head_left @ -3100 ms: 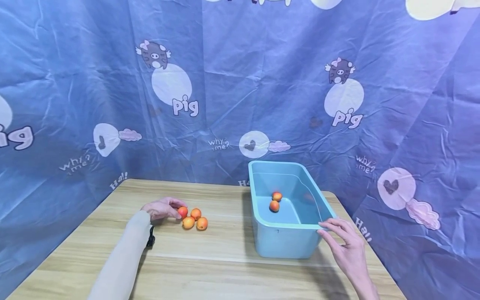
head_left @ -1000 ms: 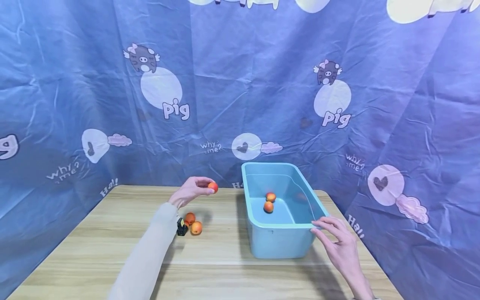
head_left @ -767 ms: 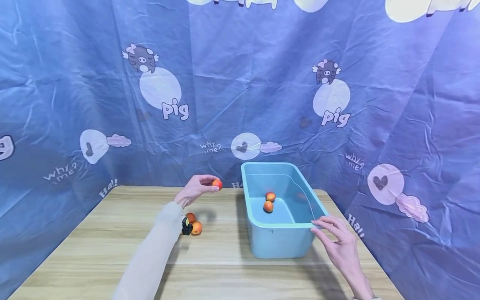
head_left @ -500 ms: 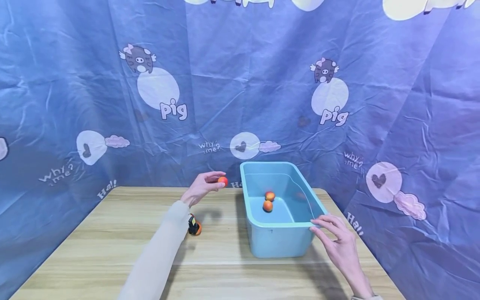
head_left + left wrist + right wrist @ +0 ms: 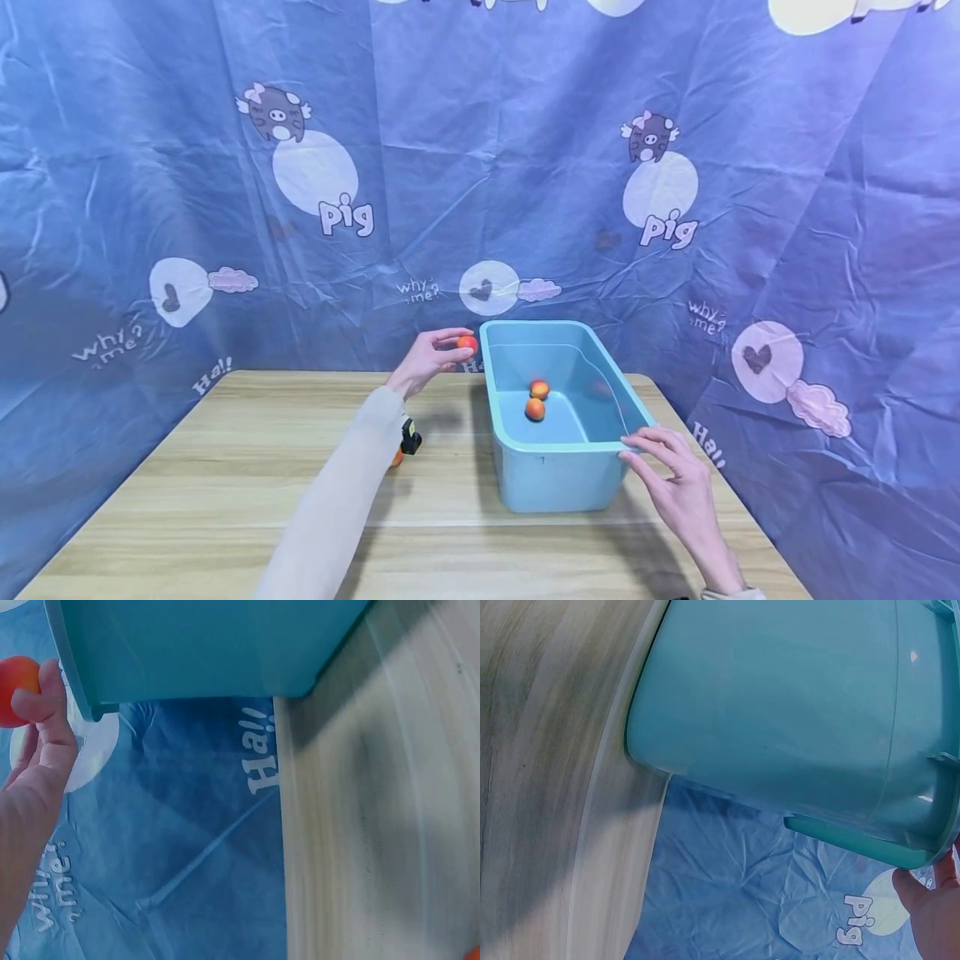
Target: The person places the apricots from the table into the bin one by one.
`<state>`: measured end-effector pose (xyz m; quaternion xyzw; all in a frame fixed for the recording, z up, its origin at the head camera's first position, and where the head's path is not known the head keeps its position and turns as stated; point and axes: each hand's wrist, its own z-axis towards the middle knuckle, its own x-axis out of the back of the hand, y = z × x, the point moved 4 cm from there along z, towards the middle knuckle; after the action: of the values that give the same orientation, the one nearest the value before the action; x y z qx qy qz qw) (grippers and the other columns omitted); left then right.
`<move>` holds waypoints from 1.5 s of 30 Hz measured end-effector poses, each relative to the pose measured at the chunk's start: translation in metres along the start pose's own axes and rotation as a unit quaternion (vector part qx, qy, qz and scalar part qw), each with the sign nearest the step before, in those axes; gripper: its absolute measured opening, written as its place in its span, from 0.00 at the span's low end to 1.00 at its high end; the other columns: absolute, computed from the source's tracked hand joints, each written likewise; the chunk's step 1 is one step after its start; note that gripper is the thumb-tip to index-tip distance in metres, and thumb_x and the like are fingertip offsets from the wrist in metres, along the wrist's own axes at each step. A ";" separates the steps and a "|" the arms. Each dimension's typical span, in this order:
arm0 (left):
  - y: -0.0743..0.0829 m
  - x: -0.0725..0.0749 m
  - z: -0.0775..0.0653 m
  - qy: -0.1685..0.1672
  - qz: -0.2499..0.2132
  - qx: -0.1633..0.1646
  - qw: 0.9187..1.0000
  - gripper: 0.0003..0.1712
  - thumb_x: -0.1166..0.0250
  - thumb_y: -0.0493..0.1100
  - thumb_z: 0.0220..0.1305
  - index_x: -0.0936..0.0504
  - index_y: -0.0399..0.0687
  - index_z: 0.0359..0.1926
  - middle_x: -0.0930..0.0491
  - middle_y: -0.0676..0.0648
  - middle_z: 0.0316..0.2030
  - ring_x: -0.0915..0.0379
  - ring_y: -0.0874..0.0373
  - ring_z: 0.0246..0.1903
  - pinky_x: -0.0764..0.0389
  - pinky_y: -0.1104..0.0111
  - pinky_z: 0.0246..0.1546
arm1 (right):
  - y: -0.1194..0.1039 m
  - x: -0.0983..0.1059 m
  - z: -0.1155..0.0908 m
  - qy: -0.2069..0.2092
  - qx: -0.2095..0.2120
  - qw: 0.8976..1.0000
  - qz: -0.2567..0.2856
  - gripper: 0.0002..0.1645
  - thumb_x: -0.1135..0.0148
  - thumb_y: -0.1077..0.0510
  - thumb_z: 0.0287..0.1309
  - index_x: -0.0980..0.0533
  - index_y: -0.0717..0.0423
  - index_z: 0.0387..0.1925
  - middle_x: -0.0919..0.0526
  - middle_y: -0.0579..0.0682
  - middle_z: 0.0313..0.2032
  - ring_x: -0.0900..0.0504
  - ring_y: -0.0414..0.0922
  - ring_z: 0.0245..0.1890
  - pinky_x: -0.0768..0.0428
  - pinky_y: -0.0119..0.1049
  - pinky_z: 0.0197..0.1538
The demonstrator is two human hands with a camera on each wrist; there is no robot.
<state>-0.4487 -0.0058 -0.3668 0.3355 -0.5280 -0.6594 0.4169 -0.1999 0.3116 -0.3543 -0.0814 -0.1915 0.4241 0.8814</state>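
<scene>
My left hand (image 5: 424,362) pinches a small orange-red fruit (image 5: 467,345) between thumb and fingers, raised above the table beside the left rim of the light blue plastic bin (image 5: 557,482). In the left wrist view this round fruit (image 5: 16,688) shows at the fingertips, next to the bin's edge. My right hand (image 5: 681,483) grips the bin's rim at its near right corner, thumb below and fingers on top. Inside the bin lie two similar fruits, one nearer (image 5: 535,409) and one farther (image 5: 539,389). Behind my left wrist, another fruit (image 5: 397,457) on the table is mostly hidden.
The bin stands on the right part of a light wooden table (image 5: 225,500). A blue curtain (image 5: 450,183) printed with pigs and lettering hangs right behind the table's far edge. A small black device (image 5: 410,437) sits on my left wrist.
My left hand has picked up a fruit from the group on the table and carried it up and right to the bin's left rim. My right hand keeps its grip on the bin.
</scene>
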 end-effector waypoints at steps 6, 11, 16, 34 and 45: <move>0.011 -0.019 0.014 -0.009 -0.001 -0.011 1.000 0.30 0.33 0.33 0.61 0.28 0.35 0.64 0.17 0.38 0.48 0.15 0.54 0.39 0.16 0.58 0.46 | 0.000 0.002 -0.001 -0.001 -0.001 1.000 -0.003 0.24 0.29 0.82 0.23 0.16 0.68 0.32 0.19 0.63 0.33 0.24 0.35 0.49 0.31 0.20 0.60; 0.020 -0.036 0.027 0.008 0.041 -0.040 0.998 0.28 0.29 0.36 0.58 0.22 0.39 0.60 0.17 0.38 0.50 0.16 0.58 0.39 0.16 0.58 0.47 | 0.001 0.002 -0.001 0.001 -0.002 1.000 -0.001 0.24 0.29 0.83 0.23 0.16 0.68 0.32 0.19 0.63 0.33 0.23 0.36 0.48 0.30 0.21 0.59; 0.025 -0.052 0.038 0.017 0.087 -0.055 0.994 0.25 0.26 0.38 0.55 0.18 0.43 0.55 0.14 0.42 0.47 0.17 0.56 0.44 0.18 0.67 0.46 | 0.000 0.001 0.000 0.000 0.001 1.000 -0.001 0.24 0.29 0.83 0.22 0.16 0.69 0.31 0.19 0.63 0.33 0.23 0.37 0.48 0.30 0.21 0.60; 0.016 -0.083 0.074 0.041 0.318 -0.043 0.946 0.23 0.22 0.41 0.48 0.19 0.49 0.46 0.15 0.46 0.46 0.19 0.54 0.46 0.23 0.61 0.53 | -0.001 -0.001 0.000 -0.005 0.000 1.000 0.002 0.24 0.29 0.83 0.22 0.17 0.69 0.31 0.19 0.63 0.33 0.23 0.36 0.48 0.31 0.21 0.61; 0.013 -0.087 0.077 0.051 0.363 0.003 0.930 0.34 0.21 0.41 0.48 0.22 0.44 0.59 0.18 0.45 0.55 0.23 0.52 0.55 0.27 0.61 0.61 | 0.001 0.001 0.001 -0.008 -0.006 1.000 -0.004 0.24 0.29 0.82 0.23 0.16 0.68 0.32 0.18 0.62 0.33 0.23 0.35 0.48 0.32 0.22 0.63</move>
<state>-0.4770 0.1035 -0.3370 0.1556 -0.5935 -0.4433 0.6535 -0.2005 0.3130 -0.3535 -0.0825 -0.2016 0.4200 0.8810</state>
